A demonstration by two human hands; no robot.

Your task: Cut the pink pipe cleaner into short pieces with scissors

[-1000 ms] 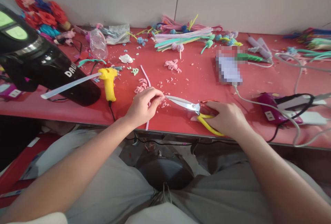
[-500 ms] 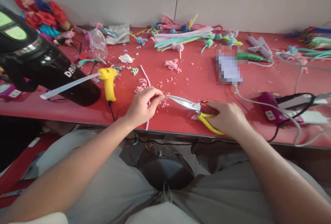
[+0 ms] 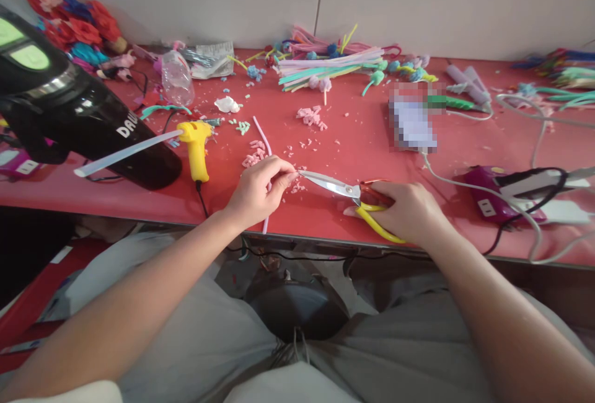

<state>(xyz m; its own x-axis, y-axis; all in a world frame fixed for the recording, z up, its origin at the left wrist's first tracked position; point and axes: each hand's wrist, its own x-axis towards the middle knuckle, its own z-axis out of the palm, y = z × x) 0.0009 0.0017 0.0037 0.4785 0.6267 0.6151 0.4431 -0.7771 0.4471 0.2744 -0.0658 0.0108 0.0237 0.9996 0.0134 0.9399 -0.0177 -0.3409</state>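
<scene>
My right hand [image 3: 411, 211] grips a pair of scissors [image 3: 332, 184] by its yellow and red handles. The silver blades point left and look closed or nearly so, their tips at the fingertips of my left hand [image 3: 263, 192]. Thumb and forefinger of that hand are pinched together; what lies between them is too small to make out. A lilac pipe cleaner [image 3: 262, 133] runs beneath the left hand on the red table [image 3: 372, 149]. Small pink cut pieces [image 3: 255, 154] lie just behind that hand, and another pink pile [image 3: 311, 117] sits farther back.
A yellow glue gun [image 3: 198, 155] with a long glue stick stands left, beside a black flask [image 3: 116, 124]. Bundled pipe cleaners [image 3: 330, 68] lie along the wall. At right are a blurred-out device [image 3: 413, 123], a purple power strip [image 3: 488, 204] and white cables [image 3: 465, 186].
Almost nothing differs. Both hands and the scissors keep the same pose, with only a tiny shift of the whole view.
</scene>
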